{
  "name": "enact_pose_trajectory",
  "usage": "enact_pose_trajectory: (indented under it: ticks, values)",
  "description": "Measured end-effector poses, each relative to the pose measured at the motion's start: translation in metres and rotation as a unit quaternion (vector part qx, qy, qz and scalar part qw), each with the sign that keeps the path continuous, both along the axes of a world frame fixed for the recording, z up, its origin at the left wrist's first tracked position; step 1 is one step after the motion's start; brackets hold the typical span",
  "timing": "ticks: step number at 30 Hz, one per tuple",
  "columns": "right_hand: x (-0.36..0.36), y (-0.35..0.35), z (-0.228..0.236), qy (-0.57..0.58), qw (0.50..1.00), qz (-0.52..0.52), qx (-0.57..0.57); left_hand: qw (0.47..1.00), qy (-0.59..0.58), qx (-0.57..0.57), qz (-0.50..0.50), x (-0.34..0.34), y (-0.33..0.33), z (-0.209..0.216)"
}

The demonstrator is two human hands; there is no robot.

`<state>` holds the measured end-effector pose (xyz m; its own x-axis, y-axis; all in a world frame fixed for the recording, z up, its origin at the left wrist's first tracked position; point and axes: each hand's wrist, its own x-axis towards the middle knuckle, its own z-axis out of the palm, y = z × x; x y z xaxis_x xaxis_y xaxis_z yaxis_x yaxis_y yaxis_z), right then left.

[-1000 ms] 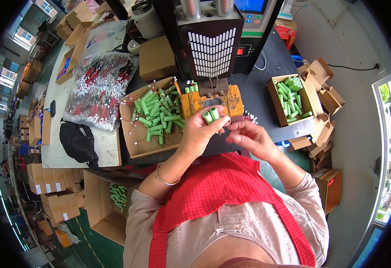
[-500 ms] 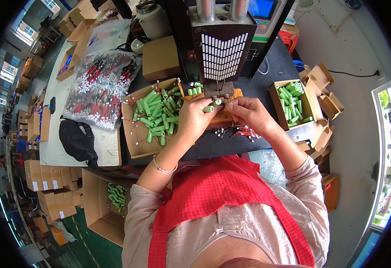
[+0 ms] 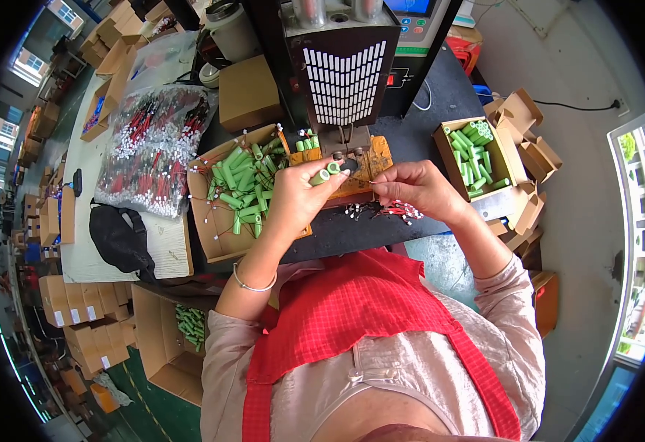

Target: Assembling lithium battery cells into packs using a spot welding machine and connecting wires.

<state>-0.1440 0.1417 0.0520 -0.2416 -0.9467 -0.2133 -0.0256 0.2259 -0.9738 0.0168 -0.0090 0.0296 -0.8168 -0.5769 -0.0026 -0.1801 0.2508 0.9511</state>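
Note:
My left hand (image 3: 300, 197) is closed around two green cylindrical battery cells (image 3: 321, 177), their pale ends facing right, just in front of the spot welder's electrodes (image 3: 346, 152). My right hand (image 3: 422, 191) pinches a thin, wire-like piece between thumb and fingertips, a short gap to the right of the cells. Both hands are over the near edge of a stained orange block (image 3: 378, 156) beneath the welder head (image 3: 346, 82). Close below the fingers lies a small pile of red and black wire leads (image 3: 400, 211) with white connectors.
To the left stands a cardboard box (image 3: 208, 239) of green cells with wires; another box (image 3: 440, 140) of cells is on the right. Bagged wire leads (image 3: 149, 151), a black pouch (image 3: 121, 237) and a closed carton (image 3: 249, 92) sit farther left. A floor carton (image 3: 153, 353) holds more cells.
My right hand has drawn away from the electrodes, toward me and apart from the left. My left hand has pulled slightly back with the cells. The whole view has shifted a little.

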Motion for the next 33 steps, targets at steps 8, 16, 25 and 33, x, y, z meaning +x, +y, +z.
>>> enact_pose_trajectory:
  ticks: [8,16,25,33]
  values:
    - [0.018,-0.009,-0.002,-0.018,0.997,-0.07,-0.028,0.974,0.141,0.175,-0.003,0.0,-0.002,-0.019]
    - [0.014,-0.026,-0.008,-0.039,0.994,-0.103,0.021,0.986,0.126,-0.103,0.047,-0.011,0.006,-0.011]
    - [0.017,-0.033,-0.014,-0.009,0.997,-0.079,0.008,0.982,0.122,-0.135,0.059,-0.011,0.004,-0.014]
    - [-0.043,0.022,-0.019,0.303,0.949,-0.085,0.019,0.977,0.086,0.003,0.196,0.037,-0.053,-0.019]
